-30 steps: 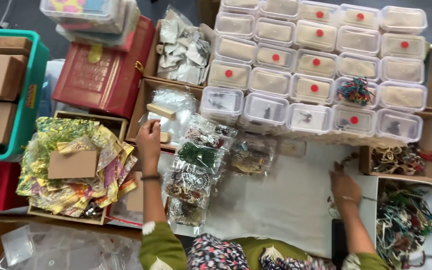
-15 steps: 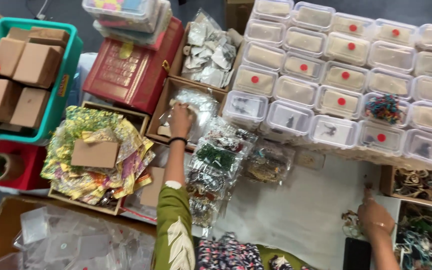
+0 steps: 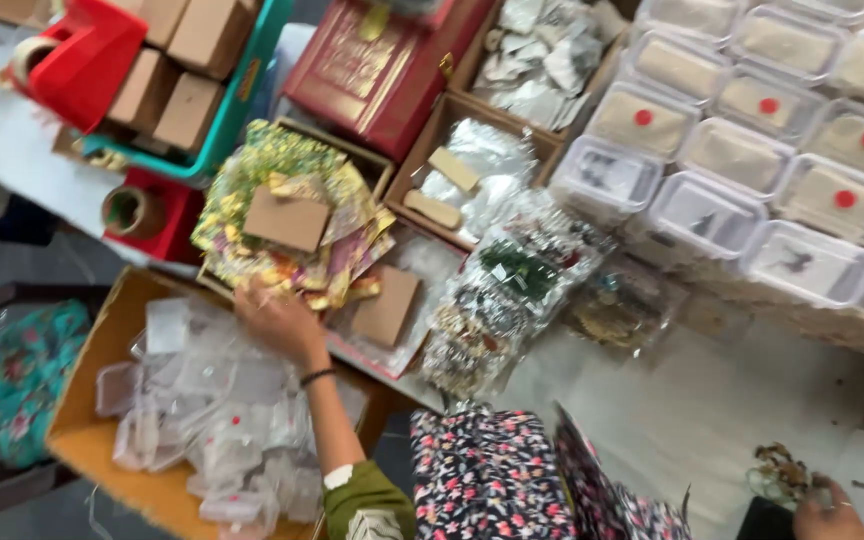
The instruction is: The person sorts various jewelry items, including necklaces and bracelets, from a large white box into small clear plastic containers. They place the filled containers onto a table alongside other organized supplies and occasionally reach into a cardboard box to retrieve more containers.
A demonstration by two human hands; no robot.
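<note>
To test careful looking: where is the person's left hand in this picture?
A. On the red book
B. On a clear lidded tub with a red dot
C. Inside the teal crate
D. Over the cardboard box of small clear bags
D: the left hand reaches above the cardboard box filled with small clear bags.

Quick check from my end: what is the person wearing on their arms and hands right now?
The left hand is bare, with a thin dark band round the wrist. An olive-green sleeve with a pale edge is pushed up toward the elbow. The right hand is bare too, mostly cut off by the frame edge, so its sleeve cannot be seen. No gloves on either.
</note>
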